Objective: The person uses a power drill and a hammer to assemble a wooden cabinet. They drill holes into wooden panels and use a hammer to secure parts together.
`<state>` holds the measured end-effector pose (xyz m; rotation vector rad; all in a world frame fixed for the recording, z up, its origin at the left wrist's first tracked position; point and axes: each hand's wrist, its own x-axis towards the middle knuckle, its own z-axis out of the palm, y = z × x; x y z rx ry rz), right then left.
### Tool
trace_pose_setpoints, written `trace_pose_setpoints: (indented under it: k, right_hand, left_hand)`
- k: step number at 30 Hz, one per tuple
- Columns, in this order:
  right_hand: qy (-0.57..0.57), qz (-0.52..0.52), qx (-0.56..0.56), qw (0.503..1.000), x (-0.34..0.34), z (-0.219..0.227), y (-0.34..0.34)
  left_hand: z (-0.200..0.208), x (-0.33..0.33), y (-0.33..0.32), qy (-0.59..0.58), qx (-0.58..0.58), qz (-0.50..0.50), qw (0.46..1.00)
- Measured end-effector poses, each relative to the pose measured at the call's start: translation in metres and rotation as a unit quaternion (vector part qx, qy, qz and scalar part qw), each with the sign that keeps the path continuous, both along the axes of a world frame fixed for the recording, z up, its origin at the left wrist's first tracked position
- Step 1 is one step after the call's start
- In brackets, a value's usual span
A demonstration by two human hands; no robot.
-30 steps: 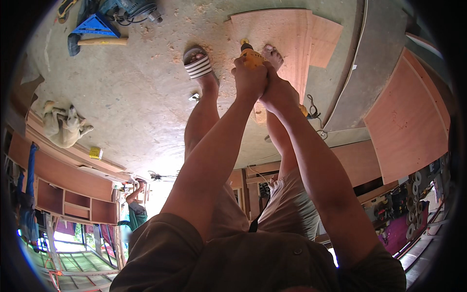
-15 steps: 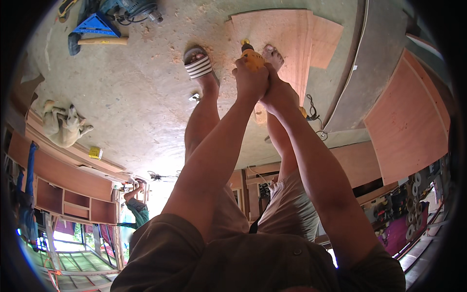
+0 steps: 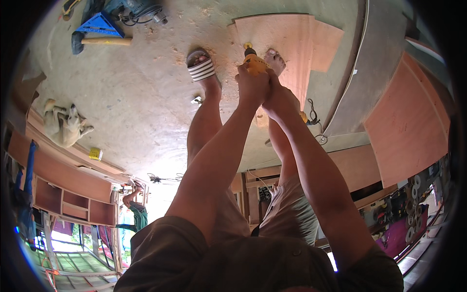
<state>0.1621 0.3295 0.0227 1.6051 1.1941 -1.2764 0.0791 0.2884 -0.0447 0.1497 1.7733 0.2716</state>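
Both my hands hold a yellow power drill (image 3: 255, 64) between my feet. Its dark chuck points away from me, and a yellowish round bit (image 3: 248, 46) at its tip is over a reddish plywood sheet (image 3: 296, 39) on the floor. My left hand (image 3: 254, 87) is closed around the drill's body. Just behind it, my right hand (image 3: 283, 101) is closed around the rear of the drill, hiding most of the grip. Whether the bit touches the wood I cannot tell. My bare right foot (image 3: 275, 61) rests on the sheet.
Wood shavings lie around my sandalled left foot (image 3: 200, 65). At the far left are a hammer (image 3: 104, 42), a blue triangular square (image 3: 102, 24) and a corded power tool (image 3: 138, 12). A dog (image 3: 65, 125) lies at left. Curved plywood (image 3: 408, 121) stands at right. Another person (image 3: 138, 214) is at lower left.
The whole view has shifted slightly, with the floor things appearing a little lower. My hands keep the same hold on the drill, and its bit stays over the plywood.
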Motion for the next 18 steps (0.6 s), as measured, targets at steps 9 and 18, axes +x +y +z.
trace_pose_setpoints:
  k: [9, 18]
  right_hand:
    - [0.104, -0.067, 0.07, 0.99, 0.042, 0.037, -0.039]
    - [0.223, -0.594, -0.116, 0.764, 0.139, 0.057, -0.013]
  left_hand:
    - [0.058, 0.029, -0.01, 0.012, -0.02, -0.057, 0.998]
    - [0.127, 0.079, -0.034, 0.024, 0.153, -0.138, 0.978]
